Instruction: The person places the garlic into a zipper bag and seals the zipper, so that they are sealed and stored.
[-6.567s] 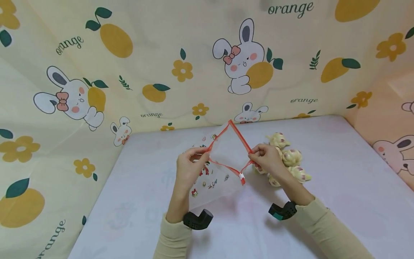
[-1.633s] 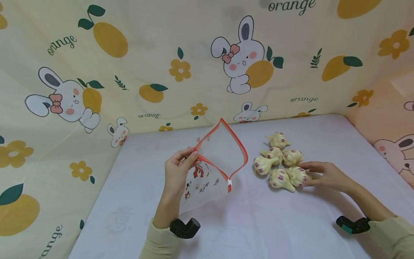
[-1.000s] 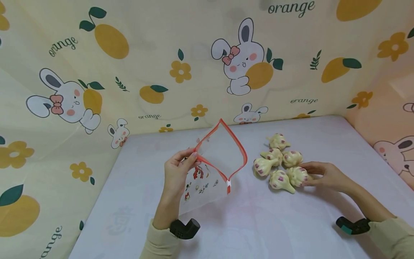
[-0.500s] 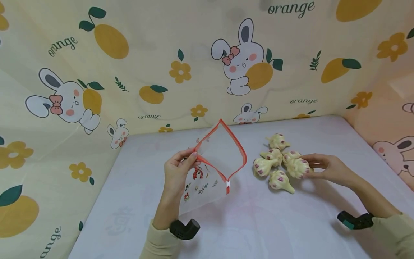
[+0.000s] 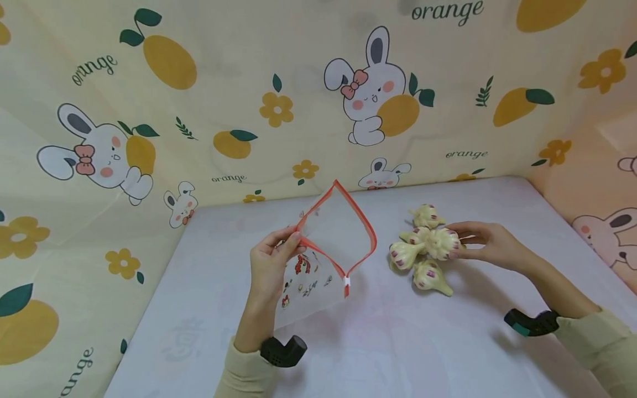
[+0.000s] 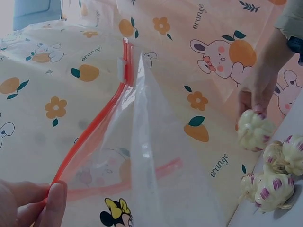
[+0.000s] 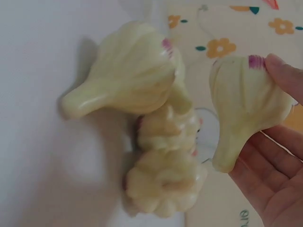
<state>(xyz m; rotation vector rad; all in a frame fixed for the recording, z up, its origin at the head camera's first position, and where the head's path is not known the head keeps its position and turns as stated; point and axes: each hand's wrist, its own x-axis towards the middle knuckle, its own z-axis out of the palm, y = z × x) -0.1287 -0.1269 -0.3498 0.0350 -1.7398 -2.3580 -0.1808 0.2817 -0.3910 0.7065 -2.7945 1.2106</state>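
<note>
So the backdrop here is a pale yellow sheet point(image 5: 199, 160) covered in bunnies and oranges, with a table point(image 5: 214, 265) under a white cover in front.

Head view: my left hand point(image 5: 269, 262) has a clear bag point(image 5: 308, 301) pinched by its red zip strip, thumb against fingers, roughly mid-table. I'd guess holding just one side lets the mouth gape, which it does. My right hand point(image 5: 490, 246) is over toward the table's right edge, thumb and fingers around a garlic bulb point(image 5: 444, 245). The loose garlic point(image 5: 431, 276) sits bunched right of the bag, not far off the back edge, probably so I can grab it without crossing arms.

Left wrist view: same pinch up close, white slider point(image 6: 121, 71) at the strip's far end. The bulb in my other hand looks clear of the table.

Right wrist view: thumb on one side, other fingers underneath, close together, neck sticking out free. Likely gripped round the fat part because the neck's skinny.
</note>
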